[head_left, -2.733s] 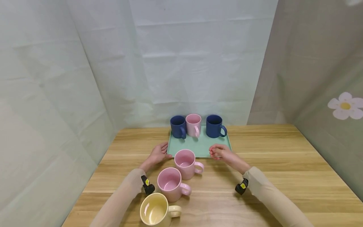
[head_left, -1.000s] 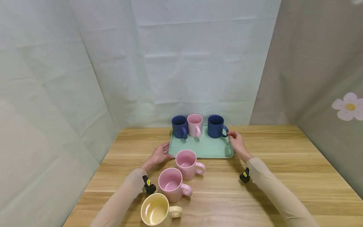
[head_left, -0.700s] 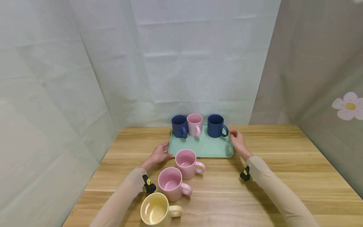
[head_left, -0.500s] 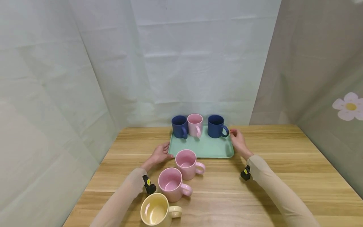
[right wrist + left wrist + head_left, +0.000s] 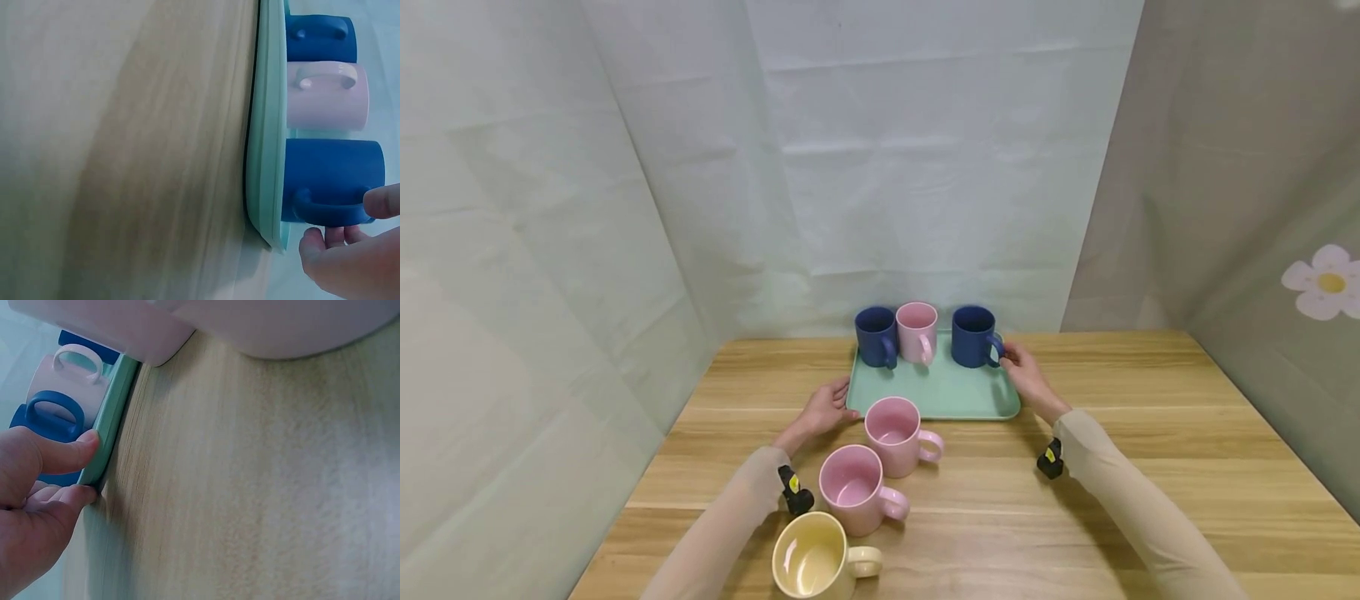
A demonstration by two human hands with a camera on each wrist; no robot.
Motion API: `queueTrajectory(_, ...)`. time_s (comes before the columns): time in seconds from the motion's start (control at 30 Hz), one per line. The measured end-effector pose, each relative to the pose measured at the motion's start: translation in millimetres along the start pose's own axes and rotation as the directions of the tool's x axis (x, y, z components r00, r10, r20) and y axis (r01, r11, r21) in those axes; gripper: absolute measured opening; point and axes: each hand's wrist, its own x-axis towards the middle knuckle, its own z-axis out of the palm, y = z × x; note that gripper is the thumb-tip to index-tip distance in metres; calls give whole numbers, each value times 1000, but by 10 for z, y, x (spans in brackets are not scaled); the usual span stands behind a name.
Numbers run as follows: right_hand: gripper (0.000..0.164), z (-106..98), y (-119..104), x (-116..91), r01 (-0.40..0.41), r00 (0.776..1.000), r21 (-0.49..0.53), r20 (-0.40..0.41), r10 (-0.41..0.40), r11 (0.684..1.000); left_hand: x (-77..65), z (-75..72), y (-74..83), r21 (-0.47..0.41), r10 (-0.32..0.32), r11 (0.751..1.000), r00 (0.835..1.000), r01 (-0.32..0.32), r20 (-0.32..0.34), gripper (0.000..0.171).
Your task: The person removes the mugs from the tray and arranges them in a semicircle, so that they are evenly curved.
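Note:
My left hand (image 5: 823,410) pinches the near left corner of a mint green tray (image 5: 112,419), thumb over the rim and fingers at its outer side. At the tray's right side, my right hand (image 5: 1028,379) holds the handle of a dark blue mug (image 5: 331,165). The right wrist view shows the thumb on top of that handle and fingertips beneath it. This mug stands upright on the tray. To its left, a light pink mug (image 5: 916,332) and another dark blue mug (image 5: 875,335) stand side by side along the tray's back.
In front of the tray, two larger pink mugs (image 5: 892,435) (image 5: 852,487) and a yellow mug (image 5: 812,556) form a diagonal row beside my left forearm, handles to the right. All stand on the wooden table (image 5: 1120,467). A pale cloth (image 5: 925,167) hangs close behind the tray.
My right hand has gone from the tray's front edge out to its right side, then slightly left onto the blue mug's handle. The left hand keeps its place at the tray corner.

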Motion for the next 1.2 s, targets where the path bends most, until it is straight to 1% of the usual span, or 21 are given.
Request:
queueTrajectory(0.17, 37, 48, -10, -10, 2, 1000, -16, -10, -3, 1000, 2, 7, 8, 21, 0, 1000, 1000, 0, -3, 76)
queueTrajectory(0.3, 31, 70, -10, -15, 14, 1000, -6, -18, -14, 1000, 7, 11, 18, 24, 3, 1000, 1000, -3, -6, 76)
queueTrajectory(0.5, 36, 82, -25, -51, 38, 999, 4, 14, -38, 999, 9, 18, 24, 29, -19, 999, 1000, 20, -15, 77)
queueTrajectory(0.6, 38, 93, -46, -64, 25, 999, 52, 31, -26, 998, 9, 21, 26, 30, -21, 999, 1000, 21, -17, 77)
queueTrajectory(0.7, 36, 102, -61, -67, 8, 999, 101, 37, -12, 995, 4, 24, 33, 20, -21, 1000, 1000, 21, -23, 77)
queueTrajectory(0.8, 32, 104, -53, -66, -9, 1000, 140, 31, 4, 990, 0, 27, 37, 15, -25, 1000, 999, 25, -29, 77)
queueTrajectory(1.0, 27, 105, 15, -95, -51, 999, 243, -1, 53, 969, 12, 22, 0, 23, -1, 1000, 1000, 1, -13, 77)
queueTrajectory(1.13, 27, 108, 49, -144, -36, 999, 282, -16, 42, 959, 6, 11, -21, 10, -9, 1000, 1000, 9, -9, 77)
queueTrajectory(1.2, 27, 107, 50, -164, -25, 999, 299, -21, 33, 954, 4, 9, -23, 12, -2, 1000, 1000, 2, -8, 77)
